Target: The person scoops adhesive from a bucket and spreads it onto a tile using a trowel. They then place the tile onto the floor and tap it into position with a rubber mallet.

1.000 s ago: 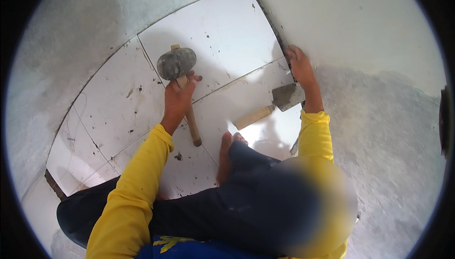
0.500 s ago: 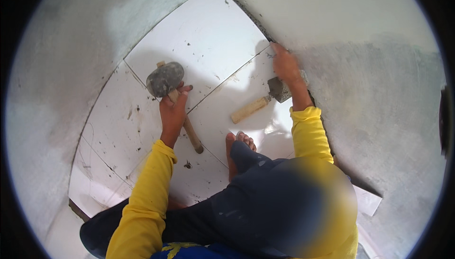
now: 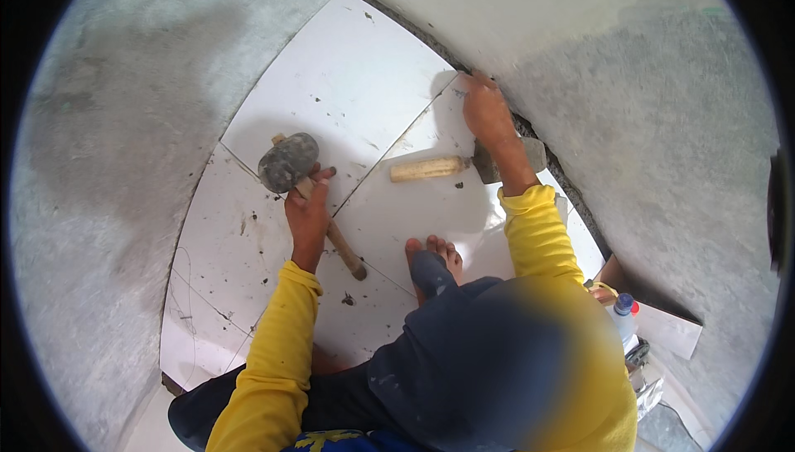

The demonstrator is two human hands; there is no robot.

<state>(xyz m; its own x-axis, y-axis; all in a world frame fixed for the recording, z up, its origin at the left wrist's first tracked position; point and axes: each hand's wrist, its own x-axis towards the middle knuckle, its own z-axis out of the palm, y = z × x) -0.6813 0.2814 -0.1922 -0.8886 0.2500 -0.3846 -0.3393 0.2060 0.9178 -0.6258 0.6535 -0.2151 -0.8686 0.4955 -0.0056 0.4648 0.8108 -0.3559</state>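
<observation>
My left hand (image 3: 308,218) is closed round the wooden handle of a rubber mallet (image 3: 288,162), just below its dark, dusty head. The mallet is held over the white floor tiles (image 3: 331,79), its handle end toward me. At the far right, my right hand (image 3: 487,113) is closed, fingers curled down by the tile joint near the wall; anything in them is hidden. Under that wrist lies a trowel (image 3: 426,169) with a pale wooden handle pointing left. My forearm covers part of its grey, mortar-stained blade.
A dark gap (image 3: 571,183) runs between the tiles and the right-hand wall (image 3: 646,137). At lower right are a plastic bottle (image 3: 623,311) with a blue cap and a tile offcut (image 3: 667,328). My bare foot (image 3: 435,262) rests on the tiles; mortar crumbs are scattered about.
My right hand has curled its fingers and shifted slightly left along the tile joint. The trowel has turned so its handle lies nearly level. My left hand keeps the mallet; the view has shifted.
</observation>
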